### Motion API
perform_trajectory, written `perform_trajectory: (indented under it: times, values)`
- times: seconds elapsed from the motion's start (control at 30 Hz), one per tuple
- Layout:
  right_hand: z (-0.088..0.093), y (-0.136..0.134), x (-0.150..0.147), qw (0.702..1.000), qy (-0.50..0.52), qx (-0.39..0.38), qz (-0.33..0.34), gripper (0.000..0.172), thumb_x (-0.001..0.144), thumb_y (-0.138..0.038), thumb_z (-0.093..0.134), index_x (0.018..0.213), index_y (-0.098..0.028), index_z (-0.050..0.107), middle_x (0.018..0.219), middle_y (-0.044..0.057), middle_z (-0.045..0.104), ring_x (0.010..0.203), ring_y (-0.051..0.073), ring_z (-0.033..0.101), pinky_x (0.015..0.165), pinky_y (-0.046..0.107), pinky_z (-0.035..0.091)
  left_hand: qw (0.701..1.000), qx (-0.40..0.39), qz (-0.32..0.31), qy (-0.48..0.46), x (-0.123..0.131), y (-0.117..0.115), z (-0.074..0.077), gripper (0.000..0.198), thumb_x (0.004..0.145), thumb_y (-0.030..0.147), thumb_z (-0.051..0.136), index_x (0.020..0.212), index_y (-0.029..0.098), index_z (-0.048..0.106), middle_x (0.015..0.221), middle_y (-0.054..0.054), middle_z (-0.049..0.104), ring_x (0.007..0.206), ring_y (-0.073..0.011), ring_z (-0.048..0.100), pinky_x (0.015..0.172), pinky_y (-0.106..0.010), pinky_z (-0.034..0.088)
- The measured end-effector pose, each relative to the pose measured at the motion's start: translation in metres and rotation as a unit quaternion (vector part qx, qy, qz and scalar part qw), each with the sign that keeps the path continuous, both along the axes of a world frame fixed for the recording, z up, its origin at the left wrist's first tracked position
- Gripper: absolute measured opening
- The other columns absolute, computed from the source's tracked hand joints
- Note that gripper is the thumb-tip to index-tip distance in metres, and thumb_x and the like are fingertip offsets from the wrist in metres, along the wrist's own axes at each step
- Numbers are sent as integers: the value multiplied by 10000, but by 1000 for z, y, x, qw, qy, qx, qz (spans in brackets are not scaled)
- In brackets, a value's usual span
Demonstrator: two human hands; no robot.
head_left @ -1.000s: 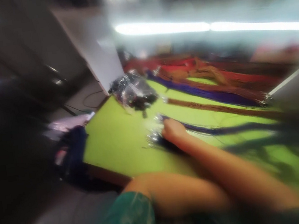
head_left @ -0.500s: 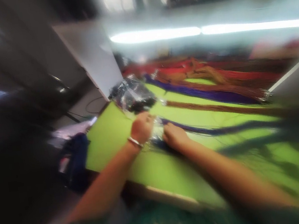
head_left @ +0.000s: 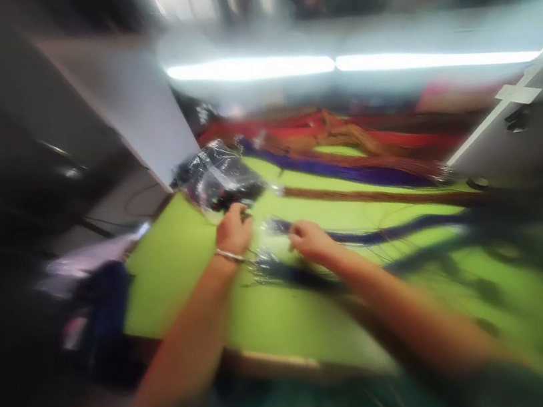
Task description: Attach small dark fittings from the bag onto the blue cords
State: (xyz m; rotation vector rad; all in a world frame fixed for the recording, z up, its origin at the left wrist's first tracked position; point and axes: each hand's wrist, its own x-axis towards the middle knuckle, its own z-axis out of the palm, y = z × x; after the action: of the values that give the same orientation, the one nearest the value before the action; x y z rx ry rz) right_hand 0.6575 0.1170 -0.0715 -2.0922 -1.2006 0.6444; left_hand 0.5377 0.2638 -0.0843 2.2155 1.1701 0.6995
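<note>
With left hand (head_left: 233,231) by bag (head_left: 220,171) at surface's (head_left: 172,264) far-left corner, right hand (head_left: 310,242) by wires (head_left: 372,238) likely bundled against tangling; with grips unclear.

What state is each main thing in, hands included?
Left hand, fingers curled, grip contents unclear
Right hand, fingers curled, grip contents unclear
Dark-blue strands, bundled, laid lengthwise
Brown strands, bundled, laid out
Purple strands, bundled
Clear bag, filled, closure unclear
Bracelet, worn on left wrist
Tube lights, lit

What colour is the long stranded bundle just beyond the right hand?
Dark blue: the long stranded bundle, best in the head view.
</note>
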Motion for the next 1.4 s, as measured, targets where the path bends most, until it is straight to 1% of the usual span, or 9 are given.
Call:
perform_trajectory:
  times: [0.07,0.13,0.2,0.27,0.37,0.7,1.07,1.23,1.4]
  values:
    - [0,-3,0,997,56,35,-28,135,744,-116,469,622,-163,503,580,-12,578,523,89,470,527,200,349,976,-135,-39,-168,-3,-13,8,368,715,281,658,1064,176,609,783,-31,592,595,-121,511,585,-253,398]
    - [-3,-7,3,993,58,95,-43,154,755,-163,490,603,-161,518,548,-20,552,517,89,454,524,200,349,903,-309,-92,-285,-4,-30,10,401,687,300,696,1052,155,618,744,-16,575,532,-77,466,510,-210,365]
    - [-8,-12,7,985,39,161,-42,168,769,-219,506,625,-155,564,559,-15,556,538,95,458,541,203,358,816,-462,-124,-325,-4,-44,7,408,665,272,725,1036,137,622,752,-22,581,529,-56,466,492,-182,358]
    - [-13,-16,11,979,13,201,-34,185,781,-252,504,668,-152,611,581,-9,575,549,97,466,555,206,362,755,-552,-133,-328,-3,-53,1,402,660,220,735,1036,134,622,789,-36,601,543,-47,486,504,-166,377]
    - [-15,-19,14,978,-18,204,-27,199,779,-254,499,671,-155,634,579,-11,577,537,92,464,552,206,351,721,-594,-133,-331,-2,-54,-6,377,684,180,719,1046,132,621,831,-56,617,561,-45,508,513,-153,394]
    - [-15,-14,11,988,28,153,-6,189,731,-253,496,627,-152,618,541,-20,547,505,81,435,535,198,347,724,-599,-141,-312,0,-51,-3,355,693,185,717,1037,152,635,779,-24,592,539,-42,493,492,-155,385]
    - [-16,-15,11,992,19,127,7,199,722,-259,483,609,-153,607,534,-19,541,506,82,434,537,199,347,744,-580,-159,-292,-3,-53,-3,368,670,235,744,1015,154,648,594,43,436,451,-9,335,409,-140,238]
    - [-13,-15,11,991,26,130,5,204,716,-252,477,583,-151,594,518,-21,520,502,81,426,528,195,339,740,-584,-155,-294,-3,-51,-4,356,663,230,749,998,155,652,635,23,486,474,-12,358,420,-143,250]
    - [-12,-19,8,992,-56,114,11,190,735,-252,491,626,-165,621,515,-24,535,480,76,404,515,201,304,766,-552,-152,-293,-1,-56,-5,350,631,223,768,954,140,661,645,17,521,487,-14,384,435,-148,272]
